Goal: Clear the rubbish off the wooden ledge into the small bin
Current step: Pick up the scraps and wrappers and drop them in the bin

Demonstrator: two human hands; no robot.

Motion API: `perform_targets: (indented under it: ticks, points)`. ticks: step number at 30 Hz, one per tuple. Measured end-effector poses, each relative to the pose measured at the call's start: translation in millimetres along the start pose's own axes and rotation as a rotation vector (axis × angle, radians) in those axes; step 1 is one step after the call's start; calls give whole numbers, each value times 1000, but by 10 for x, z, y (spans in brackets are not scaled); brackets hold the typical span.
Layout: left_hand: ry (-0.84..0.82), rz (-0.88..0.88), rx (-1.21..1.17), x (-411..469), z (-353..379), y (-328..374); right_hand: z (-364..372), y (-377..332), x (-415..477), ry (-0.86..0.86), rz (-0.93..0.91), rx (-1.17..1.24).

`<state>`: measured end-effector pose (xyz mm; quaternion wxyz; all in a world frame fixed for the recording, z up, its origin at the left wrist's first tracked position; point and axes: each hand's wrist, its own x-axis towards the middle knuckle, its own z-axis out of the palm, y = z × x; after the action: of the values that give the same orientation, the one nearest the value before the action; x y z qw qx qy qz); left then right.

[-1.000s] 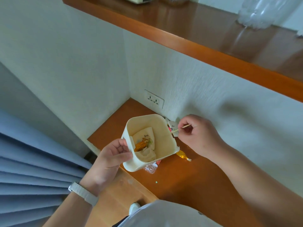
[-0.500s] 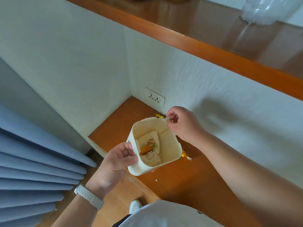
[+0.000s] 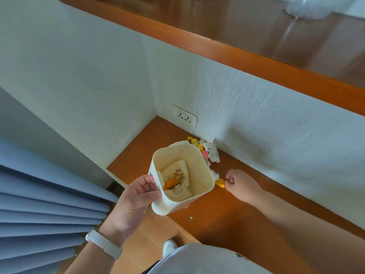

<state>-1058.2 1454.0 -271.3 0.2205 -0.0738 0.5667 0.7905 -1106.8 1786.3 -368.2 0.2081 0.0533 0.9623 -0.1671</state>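
My left hand (image 3: 136,196) grips the near-left rim of the small cream bin (image 3: 201,186), holding it over the wooden ledge (image 3: 237,218). Tissue and an orange wrapper lie inside the bin. My right hand (image 3: 240,183) is down on the ledge to the right of the bin, fingers curled, fingertips touching a small amber wrapper (image 3: 220,183). Behind the bin lie a yellow wrapper (image 3: 194,142) and a white flowered packet (image 3: 211,154) against the wall, with a red scrap beside them, partly hidden by the bin.
A wall socket (image 3: 185,118) sits low in the corner. A higher wooden shelf (image 3: 227,50) overhangs the ledge, with a clear plastic bottle (image 3: 308,6) on it. Blue curtain folds (image 3: 45,204) hang at the left. A tiny green speck (image 3: 191,217) lies near the ledge's front edge.
My right hand left the bin's far rim and dropped to the ledge at the bin's right, reaching the amber wrapper. The stick it held earlier is gone from view.
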Motion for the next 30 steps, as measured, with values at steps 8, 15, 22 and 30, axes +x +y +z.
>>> perform_targets:
  ticks: [8,15,22,30]
  points:
    - [38,-27,29,3,13,25,483,124,103,60,5,-113]
    - [24,-28,49,105,43,12,421,206,137,15,-7,-75]
    - [-32,-26,75,194,112,9,177,321,-131,111,29,113]
    - [-73,-3,90,196,149,26,-382,111,-590,328,12,355]
